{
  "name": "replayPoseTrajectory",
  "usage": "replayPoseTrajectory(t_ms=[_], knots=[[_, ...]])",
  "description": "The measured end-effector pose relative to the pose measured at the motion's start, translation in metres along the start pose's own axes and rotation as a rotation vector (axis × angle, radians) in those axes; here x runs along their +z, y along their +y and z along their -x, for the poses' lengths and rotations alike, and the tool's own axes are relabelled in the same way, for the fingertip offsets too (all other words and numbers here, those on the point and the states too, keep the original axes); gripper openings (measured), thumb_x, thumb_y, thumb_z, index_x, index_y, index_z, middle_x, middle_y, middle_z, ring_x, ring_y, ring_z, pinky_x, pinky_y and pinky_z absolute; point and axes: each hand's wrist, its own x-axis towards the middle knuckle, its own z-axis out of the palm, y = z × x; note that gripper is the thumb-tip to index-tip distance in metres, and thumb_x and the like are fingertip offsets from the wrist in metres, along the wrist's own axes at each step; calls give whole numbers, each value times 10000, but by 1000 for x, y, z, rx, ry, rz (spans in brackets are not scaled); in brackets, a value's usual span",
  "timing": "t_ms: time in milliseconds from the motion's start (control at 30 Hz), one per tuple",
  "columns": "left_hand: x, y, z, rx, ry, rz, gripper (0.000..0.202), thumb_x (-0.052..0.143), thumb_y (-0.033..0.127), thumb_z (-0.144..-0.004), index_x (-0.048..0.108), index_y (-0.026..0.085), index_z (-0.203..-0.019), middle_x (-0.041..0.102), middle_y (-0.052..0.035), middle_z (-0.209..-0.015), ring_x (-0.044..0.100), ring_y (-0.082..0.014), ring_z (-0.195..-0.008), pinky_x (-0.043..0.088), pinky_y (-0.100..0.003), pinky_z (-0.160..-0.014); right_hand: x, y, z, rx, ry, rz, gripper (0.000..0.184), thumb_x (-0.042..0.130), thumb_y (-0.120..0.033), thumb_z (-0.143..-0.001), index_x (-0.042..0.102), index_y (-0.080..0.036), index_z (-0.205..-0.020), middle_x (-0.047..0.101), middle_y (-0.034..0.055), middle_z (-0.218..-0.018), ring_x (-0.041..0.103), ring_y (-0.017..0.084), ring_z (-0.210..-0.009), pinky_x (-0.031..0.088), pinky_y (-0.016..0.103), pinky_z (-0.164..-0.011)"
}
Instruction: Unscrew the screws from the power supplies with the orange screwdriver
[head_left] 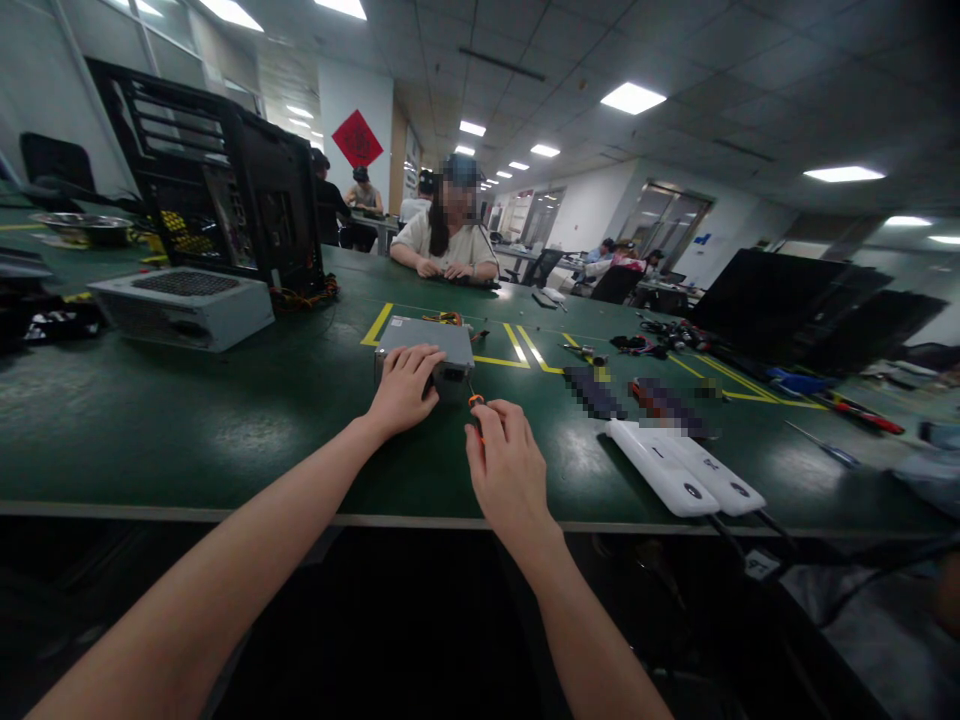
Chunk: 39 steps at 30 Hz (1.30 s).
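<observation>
A small grey power supply box [442, 343] lies on the green table [225, 420] in front of me, inside yellow tape marks. My left hand [403, 388] rests on the box's near left corner, fingers spread flat over its top. My right hand [507, 462] is closed round a screwdriver with an orange and black handle [475, 402], whose tip points at the box's near right side.
A second grey power supply [184, 305] and an open black computer case [217, 180] stand at the left. Two white devices [686, 475] lie at the right front, with loose screwdrivers [862, 415] and cables beyond. A person sits across the table [448, 240].
</observation>
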Motion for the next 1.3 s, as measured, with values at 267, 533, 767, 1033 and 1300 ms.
replayPoseTrajectory(t_ms=[267,533,767,1033,1300], knots=[[2,-2,0,19,18,-27,497,459,201,-741,437,215,-1238,464,-69,-1307,371,-229,-1235,192,-420,-1062,6,1,-1,4,4,18,195,411,-223,-897,503,-186,-1066,566,92,-1006,592,172,-770,483,292,-637],[1,-1,0,14,19,-34,492,458,201,-744,438,217,-1236,461,-65,-1309,373,-223,-1234,191,-412,-1067,6,-1,3,-14,1,-11,226,374,-165,-884,494,-162,-1075,507,145,-1135,566,218,-949,492,344,-744],[2,-2,0,20,26,-23,499,469,194,-736,444,211,-1234,463,-69,-1308,378,-232,-1227,192,-414,-1065,7,3,0,-5,51,43,203,409,-243,-904,507,-166,-1064,595,102,-989,596,187,-825,480,304,-669],[3,-2,0,19,29,-42,498,468,194,-734,444,214,-1231,466,-64,-1308,380,-224,-1229,191,-409,-1065,5,0,6,5,-28,-55,259,357,-136,-881,472,-136,-1113,489,161,-1192,564,211,-982,494,345,-764],[3,-3,0,21,30,-48,494,468,194,-738,443,211,-1231,469,-63,-1305,378,-222,-1230,189,-404,-1066,4,4,-1,71,38,24,220,423,-324,-901,520,-159,-1009,609,90,-933,612,187,-759,499,307,-642]])
